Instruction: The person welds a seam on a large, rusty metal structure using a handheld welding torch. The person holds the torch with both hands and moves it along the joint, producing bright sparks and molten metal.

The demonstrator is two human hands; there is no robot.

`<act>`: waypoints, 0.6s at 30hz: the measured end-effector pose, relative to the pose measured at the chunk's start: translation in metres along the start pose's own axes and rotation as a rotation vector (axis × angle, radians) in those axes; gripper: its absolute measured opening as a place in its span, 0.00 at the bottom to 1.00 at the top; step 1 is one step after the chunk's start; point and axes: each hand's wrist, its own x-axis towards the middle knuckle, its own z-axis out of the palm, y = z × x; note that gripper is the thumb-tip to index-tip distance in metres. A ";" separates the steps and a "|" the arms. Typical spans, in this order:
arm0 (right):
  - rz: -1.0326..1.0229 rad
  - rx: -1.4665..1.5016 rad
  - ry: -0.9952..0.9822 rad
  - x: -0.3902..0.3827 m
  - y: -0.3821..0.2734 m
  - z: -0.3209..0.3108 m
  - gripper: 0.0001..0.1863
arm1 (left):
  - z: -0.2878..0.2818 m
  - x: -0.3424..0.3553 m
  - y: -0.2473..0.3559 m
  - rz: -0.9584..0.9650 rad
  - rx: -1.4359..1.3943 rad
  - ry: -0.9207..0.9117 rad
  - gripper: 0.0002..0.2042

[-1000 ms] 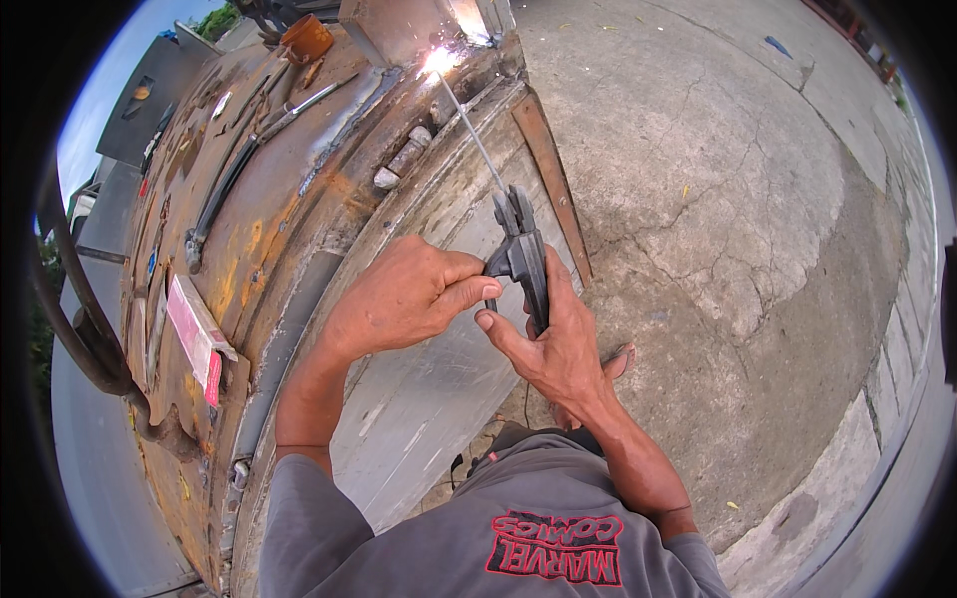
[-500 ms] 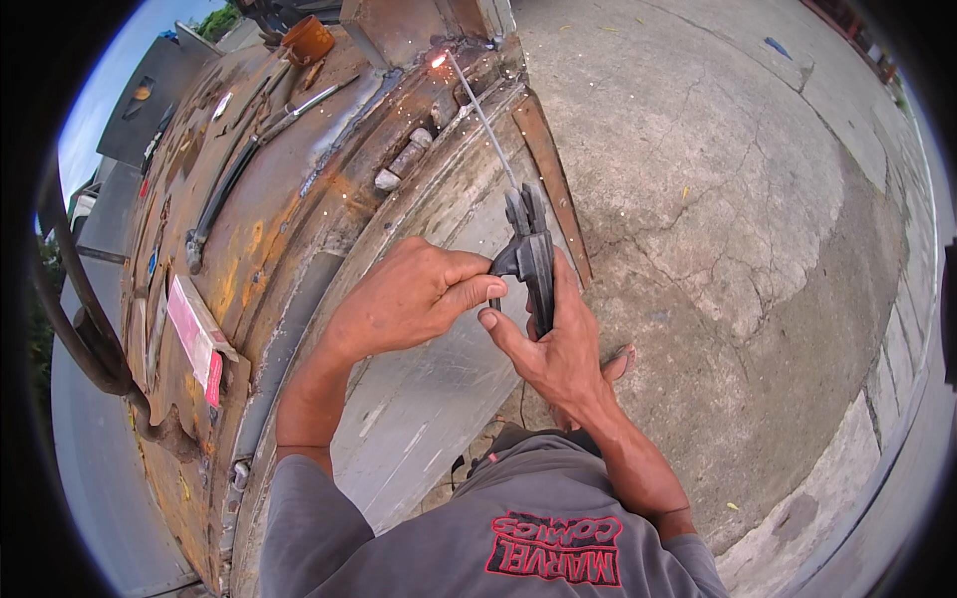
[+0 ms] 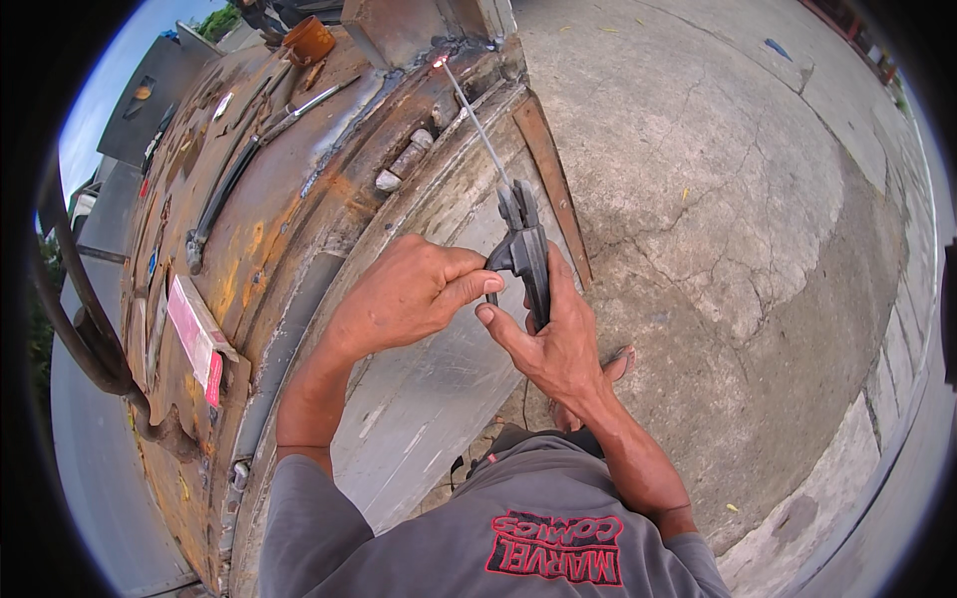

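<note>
My right hand (image 3: 553, 359) is closed round the handle of a black electrode holder (image 3: 528, 261) at the centre. My left hand (image 3: 404, 299) pinches the holder's lever from the left with thumb and forefinger. A thin grey welding rod (image 3: 478, 126) runs from the holder's jaws up to a small red glowing spot (image 3: 440, 63). That spot is on the welded steel edge at the foot of an upright metal plate (image 3: 384, 28). Short cylindrical hinge pieces (image 3: 404, 159) lie along the rusty edge between the rod and my left hand.
The rusty steel table (image 3: 244, 249) at left carries long bars, a black-and-silver tool (image 3: 227, 184), a pink-white box (image 3: 194, 334) and an orange pot (image 3: 304, 45). Curved dark tubes (image 3: 95, 339) stand at far left. Cracked concrete ground (image 3: 718, 249) spans the right; my bare foot shows below.
The bright arc and flying sparks from a second ago have died down to a small red glow. The holder and rod shifted slightly right, then back left and up.
</note>
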 end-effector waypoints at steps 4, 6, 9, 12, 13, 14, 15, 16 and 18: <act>-0.015 -0.015 -0.003 0.002 0.000 0.000 0.51 | 0.000 0.000 -0.001 -0.002 -0.009 0.006 0.23; -0.008 -0.010 -0.006 0.002 0.000 0.000 0.51 | -0.001 0.000 0.000 0.002 -0.007 0.006 0.23; 0.014 -0.004 -0.023 0.002 0.000 -0.001 0.51 | -0.002 0.000 0.000 -0.009 -0.006 -0.005 0.22; 0.011 -0.002 -0.024 0.002 -0.001 -0.001 0.51 | -0.002 0.000 0.000 -0.019 0.000 -0.017 0.22; 0.005 -0.002 -0.022 0.002 -0.001 -0.001 0.51 | -0.002 0.000 0.000 -0.022 0.003 -0.020 0.22; 0.005 0.000 -0.020 0.002 -0.001 -0.001 0.51 | -0.002 0.000 0.000 -0.018 0.003 -0.016 0.22; 0.004 0.001 -0.018 0.002 -0.001 -0.001 0.51 | -0.002 0.000 0.000 -0.015 0.002 -0.011 0.22; 0.003 0.003 -0.017 0.002 -0.001 -0.001 0.51 | -0.002 0.000 0.000 -0.011 0.002 -0.007 0.22; 0.003 0.005 -0.016 0.001 0.001 0.000 0.51 | -0.001 0.000 0.001 -0.010 0.004 -0.006 0.22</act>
